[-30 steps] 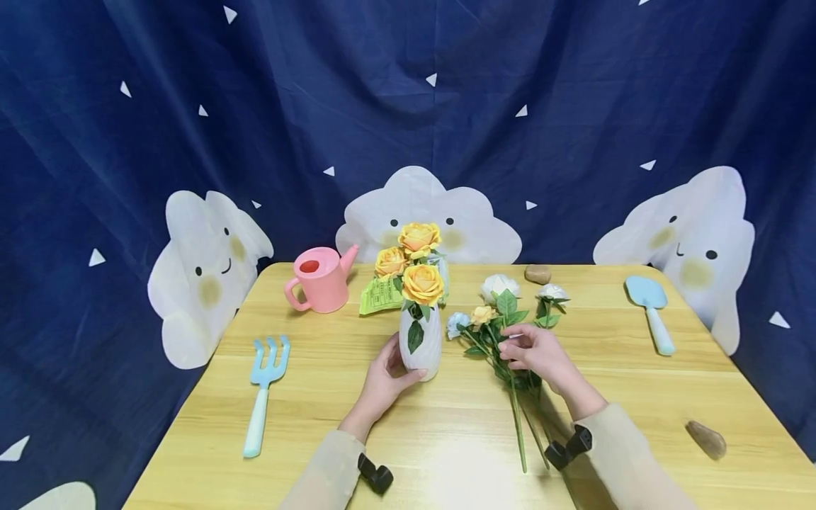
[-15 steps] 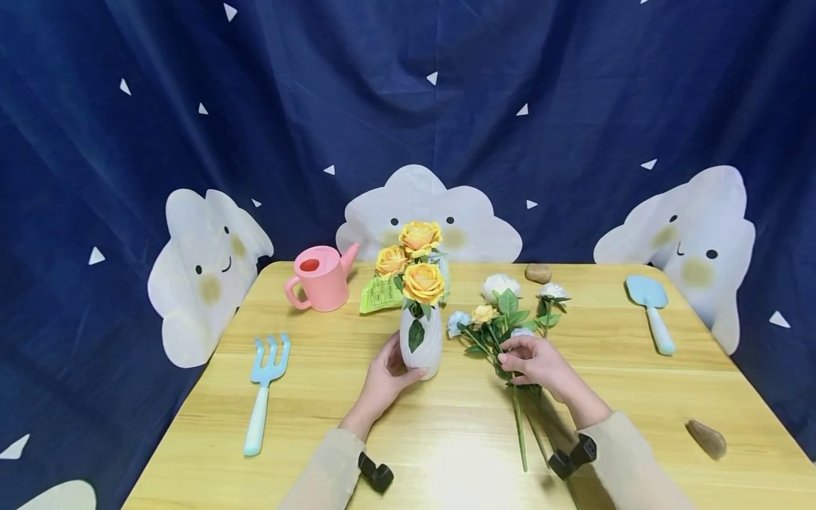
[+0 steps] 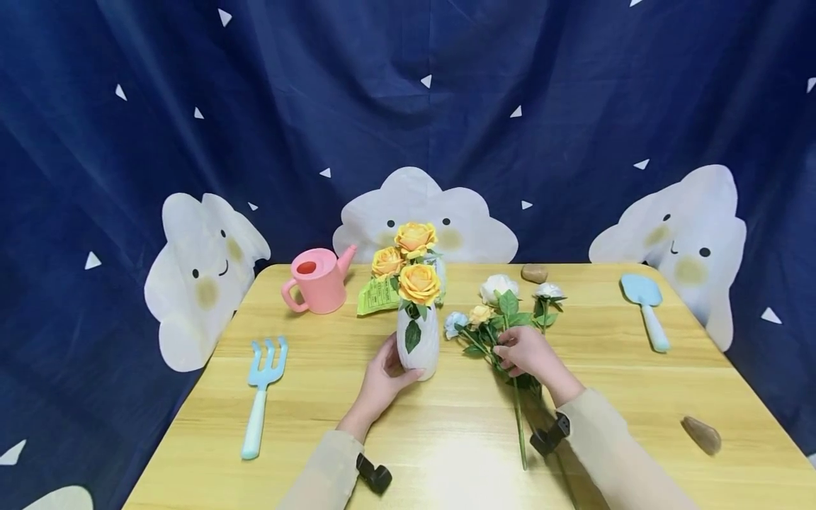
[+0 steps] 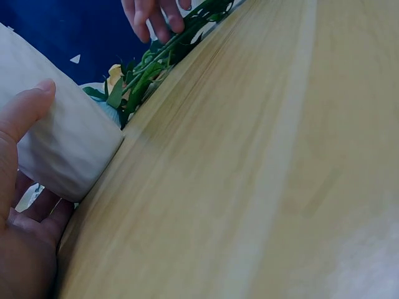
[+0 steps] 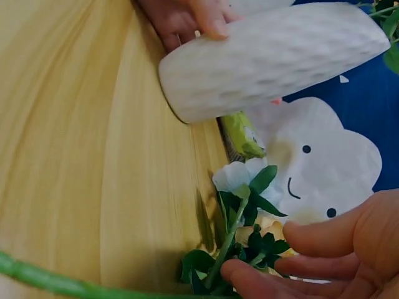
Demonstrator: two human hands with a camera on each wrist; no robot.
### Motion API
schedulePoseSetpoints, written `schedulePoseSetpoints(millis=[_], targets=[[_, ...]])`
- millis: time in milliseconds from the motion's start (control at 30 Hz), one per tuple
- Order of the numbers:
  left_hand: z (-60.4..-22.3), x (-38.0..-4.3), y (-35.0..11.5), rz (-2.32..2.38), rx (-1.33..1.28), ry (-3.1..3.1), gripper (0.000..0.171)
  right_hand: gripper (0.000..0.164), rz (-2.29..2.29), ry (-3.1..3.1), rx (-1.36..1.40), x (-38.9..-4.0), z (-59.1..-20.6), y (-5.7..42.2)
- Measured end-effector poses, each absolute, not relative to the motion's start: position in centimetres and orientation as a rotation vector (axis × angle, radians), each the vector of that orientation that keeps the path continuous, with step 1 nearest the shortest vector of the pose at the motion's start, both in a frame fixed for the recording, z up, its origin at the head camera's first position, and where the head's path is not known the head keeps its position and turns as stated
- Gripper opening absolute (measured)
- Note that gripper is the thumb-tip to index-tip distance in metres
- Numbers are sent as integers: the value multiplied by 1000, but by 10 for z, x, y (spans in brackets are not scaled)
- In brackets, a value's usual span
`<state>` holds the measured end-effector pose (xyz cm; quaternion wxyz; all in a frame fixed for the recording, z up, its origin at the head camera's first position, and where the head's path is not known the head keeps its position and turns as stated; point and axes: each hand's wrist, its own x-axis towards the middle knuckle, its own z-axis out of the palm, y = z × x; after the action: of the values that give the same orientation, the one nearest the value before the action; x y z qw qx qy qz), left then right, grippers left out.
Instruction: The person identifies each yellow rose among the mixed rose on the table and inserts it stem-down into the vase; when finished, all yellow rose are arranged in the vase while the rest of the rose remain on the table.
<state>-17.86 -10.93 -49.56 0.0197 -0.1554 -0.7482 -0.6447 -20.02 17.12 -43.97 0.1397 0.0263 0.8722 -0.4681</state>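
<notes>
My left hand (image 3: 382,379) holds a white textured vase (image 3: 417,347) upright near its base, thumb in front and fingers behind, as the left wrist view also shows. Three yellow-orange roses (image 3: 419,285) with green leaves stand in the vase. My right hand (image 3: 532,354) is over a loose bunch of artificial flowers lying on the table. A blue flower (image 3: 455,324), a small yellow rose (image 3: 480,314) and white roses (image 3: 499,287) show in the bunch. In the right wrist view, the thumb and fingers (image 5: 327,235) are apart, with a fingertip beside a green stem (image 5: 227,246).
A pink watering can (image 3: 321,282) and a green packet (image 3: 377,295) stand behind the vase to the left. A blue hand fork (image 3: 258,400) lies left, a blue trowel (image 3: 645,304) right. One stone (image 3: 534,273) is at the back, another stone (image 3: 701,434) at front right.
My right hand has shifted slightly over the flower stems, with its wrist moving left. My left hand stays on the vase. The head view has turned a little.
</notes>
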Motion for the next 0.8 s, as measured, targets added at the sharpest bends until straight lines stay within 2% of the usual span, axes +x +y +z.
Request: schedulePoseSetpoints(millis=[200,333,567,733,800], targets=[[-498,-178,-110,-2027,-458,-2335,78,29,-1200,2597,110,-212,-440,166],[-497,-178,-109,-2014,-482,-2324,78,16,-1083,2665,108,-212,-440,165],[-494,-176,-109,-2026,-472,-2325,78,8,-858,2784,118,-212,-442,160],[-492,-175,-109,-2034,-485,-2316,78,18,-759,2842,139,-216,-448,160],[-492,-175,-109,-2033,-489,-2313,78,16,-757,2848,142,-216,-449,161]])
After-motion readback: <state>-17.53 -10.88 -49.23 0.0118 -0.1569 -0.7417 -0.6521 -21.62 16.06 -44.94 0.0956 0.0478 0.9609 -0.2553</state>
